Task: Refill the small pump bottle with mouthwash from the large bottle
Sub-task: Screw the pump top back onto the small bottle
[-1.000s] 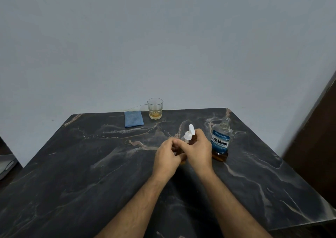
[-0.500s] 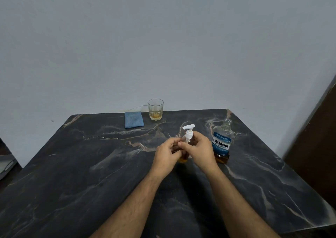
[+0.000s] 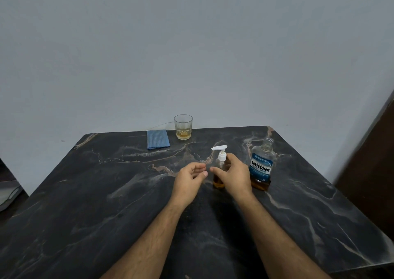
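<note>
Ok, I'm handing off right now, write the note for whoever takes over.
Right hand: wrapped round the pump bottle, which stands on the table.
Left hand: open, beside the bottle, not touching.
Large bottle: upright to the right, cap off, little liquid at the bottom.
Done: pump head is on; some amber liquid inside.
Left: cannot tell if the pump is screwed tight; large bottle's cap not in view.

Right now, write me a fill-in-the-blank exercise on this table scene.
1. The right hand grips the pump bottle; the left hand holds ____.
2. The big bottle has no ____ on its neck.
3. The folded cloth is ____ in colour.
4. The glass stands ____ of the cloth.

Missing: nothing; cap; blue; right
</note>
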